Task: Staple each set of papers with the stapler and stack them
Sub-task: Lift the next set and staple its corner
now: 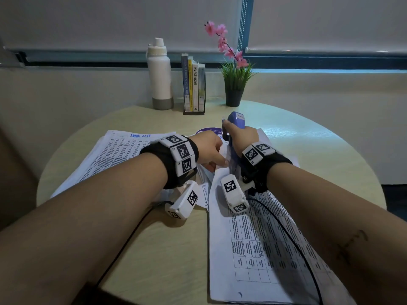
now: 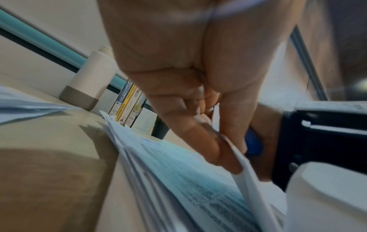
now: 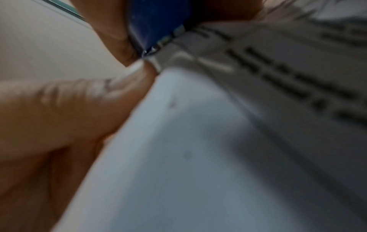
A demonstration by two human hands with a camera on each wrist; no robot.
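Stapler (image 1: 235, 126) within right fingers (image 1: 226, 126)

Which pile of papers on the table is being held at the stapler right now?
The right-hand set of papers: left hand pinches its corner at the blue stapler in the right hand. The left pile lies untouched.

Setting: an office or study corner. A round pale table (image 1: 308, 137) is set against a window with lowered roller blinds (image 1: 110, 20). At the table's far edge are ranged a white bottle (image 1: 159, 75), a small rack of business books (image 1: 194, 84) and a potted artificial plant (image 1: 234, 84). Printed papers (image 1: 114, 150) are spread over the table.
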